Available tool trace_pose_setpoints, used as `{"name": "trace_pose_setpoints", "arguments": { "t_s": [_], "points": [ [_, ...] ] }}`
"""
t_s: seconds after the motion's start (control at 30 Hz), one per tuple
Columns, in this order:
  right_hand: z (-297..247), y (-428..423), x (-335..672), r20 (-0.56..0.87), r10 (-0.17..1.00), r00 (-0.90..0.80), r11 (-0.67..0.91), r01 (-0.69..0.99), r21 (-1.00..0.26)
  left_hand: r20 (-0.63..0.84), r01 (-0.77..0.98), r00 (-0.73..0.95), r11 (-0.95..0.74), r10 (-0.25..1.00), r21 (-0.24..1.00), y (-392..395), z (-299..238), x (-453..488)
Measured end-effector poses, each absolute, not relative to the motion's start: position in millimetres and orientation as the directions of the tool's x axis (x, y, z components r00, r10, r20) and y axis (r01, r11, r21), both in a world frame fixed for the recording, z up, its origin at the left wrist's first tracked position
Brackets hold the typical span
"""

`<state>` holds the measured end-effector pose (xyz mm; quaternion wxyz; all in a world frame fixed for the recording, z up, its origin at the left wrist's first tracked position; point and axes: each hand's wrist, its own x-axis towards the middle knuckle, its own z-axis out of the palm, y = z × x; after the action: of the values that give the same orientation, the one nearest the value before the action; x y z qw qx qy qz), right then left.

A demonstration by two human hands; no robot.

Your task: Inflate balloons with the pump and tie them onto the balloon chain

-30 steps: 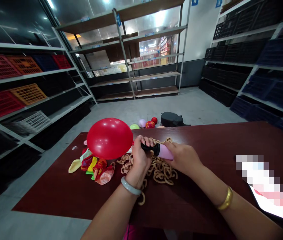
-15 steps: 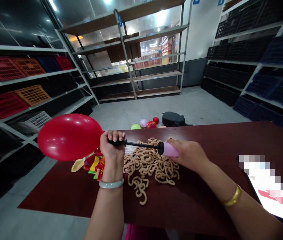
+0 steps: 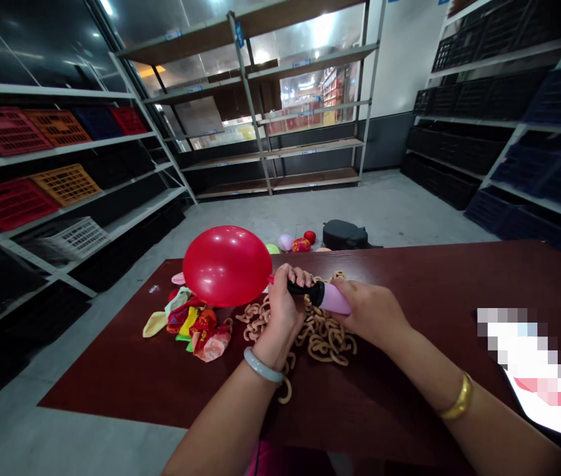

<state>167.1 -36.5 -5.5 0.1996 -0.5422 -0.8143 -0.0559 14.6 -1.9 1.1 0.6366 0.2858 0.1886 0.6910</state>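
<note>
A balloon pump [image 3: 336, 299] with a pink barrel and black ends is held level above the table. My right hand [image 3: 374, 311] is wrapped round the pink barrel. My left hand [image 3: 285, 307] is closed on the black handle end, right beside the barrel's black cap. From the left side of that hand stretches an inflated red balloon [image 3: 228, 266]; its neck sits at my fingers, which hide how it joins the pump. Beneath the hands lies a heap of tan, curled, rope-like pieces [image 3: 330, 340], partly covered by my left hand and wrist.
Several limp balloons [image 3: 195, 324] in mixed colours lie at the left of the dark red table [image 3: 359, 403]. A lit phone or tablet screen [image 3: 532, 377], partly blurred, is at the right. Inflated balloons [image 3: 301, 245] and a dark grey bag-like object [image 3: 344, 235] are on the floor beyond. Shelves with crates [image 3: 7, 129] stand around.
My left hand has moved right, pushing the pump's rod in toward the barrel. The red balloon has come along to the right, uncovering more limp balloons. My right hand has hardly moved.
</note>
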Motion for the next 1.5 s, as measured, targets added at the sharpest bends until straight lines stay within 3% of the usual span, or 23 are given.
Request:
{"name": "trace_pose_setpoints", "arguments": {
  "t_s": [0.27,0.47,0.63,1.0,1.3,1.5],
  "points": [
    [-7,-30,169,0.355,0.863,-0.359,0.447,0.870,-0.208,0.081,-0.766,-0.135,-0.156,0.987,0.623,11,13,-18],
    [-3,-25,185,0.327,0.857,-0.397,0.463,0.873,-0.153,0.178,-0.771,-0.247,-0.305,0.952,0.559,18,38,-85],
    [-3,-27,188,0.361,0.851,-0.382,0.437,0.896,-0.082,0.235,-0.770,-0.254,-0.343,0.938,0.538,15,43,-84],
    [-7,-40,166,0.404,0.847,-0.345,0.413,0.906,-0.092,0.135,-0.752,-0.059,-0.133,0.989,0.645,0,7,2],
    [-9,-31,170,0.228,0.915,-0.333,0.380,0.900,-0.211,-0.032,-0.804,-0.067,-0.035,0.997,0.593,22,-2,-9],
    [-3,-31,177,0.257,0.888,-0.382,0.441,0.865,-0.238,0.142,-0.810,-0.201,-0.246,0.969,0.533,30,32,-82]
  ]
}}
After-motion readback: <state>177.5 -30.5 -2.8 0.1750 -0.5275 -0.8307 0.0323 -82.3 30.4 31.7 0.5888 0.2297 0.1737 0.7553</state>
